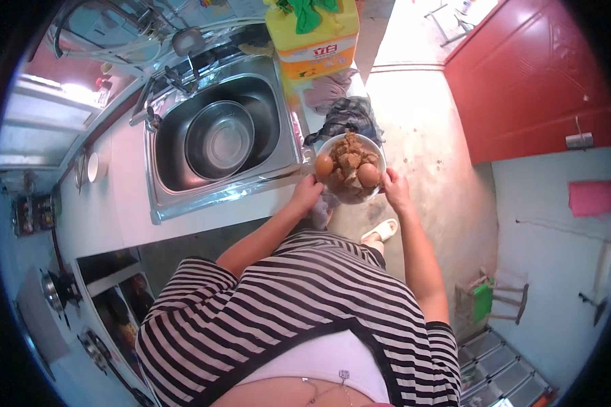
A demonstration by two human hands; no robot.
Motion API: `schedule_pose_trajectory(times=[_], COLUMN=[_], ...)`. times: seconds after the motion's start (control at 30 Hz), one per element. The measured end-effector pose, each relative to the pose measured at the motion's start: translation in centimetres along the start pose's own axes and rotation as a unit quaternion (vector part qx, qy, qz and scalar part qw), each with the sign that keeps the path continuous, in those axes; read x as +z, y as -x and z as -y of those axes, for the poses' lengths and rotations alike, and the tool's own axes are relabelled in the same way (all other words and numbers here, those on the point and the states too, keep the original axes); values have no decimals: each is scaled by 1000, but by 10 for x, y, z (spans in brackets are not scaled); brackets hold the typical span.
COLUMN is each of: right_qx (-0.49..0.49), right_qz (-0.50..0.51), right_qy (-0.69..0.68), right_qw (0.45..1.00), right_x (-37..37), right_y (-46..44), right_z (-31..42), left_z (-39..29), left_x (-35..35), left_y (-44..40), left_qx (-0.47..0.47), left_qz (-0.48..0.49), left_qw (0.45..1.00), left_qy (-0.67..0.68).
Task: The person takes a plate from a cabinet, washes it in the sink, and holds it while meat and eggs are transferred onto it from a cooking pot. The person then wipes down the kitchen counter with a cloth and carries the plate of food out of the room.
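Both my hands grip a white bowl [383,157] at opposite sides of its rim. My left hand [308,193] is closed on the left edge, and my right hand [396,190] is closed on the right edge. Brown lumpy pieces [349,154] heap up inside the bowl; I cannot make out what they are. Two brown eggs lie among them, one egg [324,165] at the left and another egg [368,175] at the right. A greyish cloth [324,209] shows just below my left hand. My fingertips are partly hidden around the rim.
Left of the bowl, a steel sink [270,102] holds a metal basin [248,129]. Dark crumpled cloth [349,115] lies just beyond the bowl, near a yellow jug [312,44]. A red door [536,74] stands at right, with a small stool [482,300] lower down.
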State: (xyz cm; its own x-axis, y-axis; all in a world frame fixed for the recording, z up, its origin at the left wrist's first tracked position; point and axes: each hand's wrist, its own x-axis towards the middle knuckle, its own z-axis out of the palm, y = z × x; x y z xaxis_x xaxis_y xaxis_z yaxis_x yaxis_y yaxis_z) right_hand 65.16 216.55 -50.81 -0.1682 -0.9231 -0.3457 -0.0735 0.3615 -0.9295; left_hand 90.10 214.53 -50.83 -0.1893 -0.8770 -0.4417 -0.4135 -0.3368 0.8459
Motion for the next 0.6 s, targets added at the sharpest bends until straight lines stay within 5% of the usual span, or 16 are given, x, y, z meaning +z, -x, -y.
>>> schedule_pose_trajectory(times=[0.33, 0.6], right_qx=[-48, -97], right_qz=[103, 59], right_qy=[-17, 7], right_qw=[993, 993], right_x=[-121, -277], right_y=[-50, -119], right_z=[63, 93], left_z=[-124, -222], left_x=[84, 202], left_y=[-3, -83], left_qx=[24, 44], left_qz=[-98, -81], left_qw=[994, 994], left_qy=[40, 61])
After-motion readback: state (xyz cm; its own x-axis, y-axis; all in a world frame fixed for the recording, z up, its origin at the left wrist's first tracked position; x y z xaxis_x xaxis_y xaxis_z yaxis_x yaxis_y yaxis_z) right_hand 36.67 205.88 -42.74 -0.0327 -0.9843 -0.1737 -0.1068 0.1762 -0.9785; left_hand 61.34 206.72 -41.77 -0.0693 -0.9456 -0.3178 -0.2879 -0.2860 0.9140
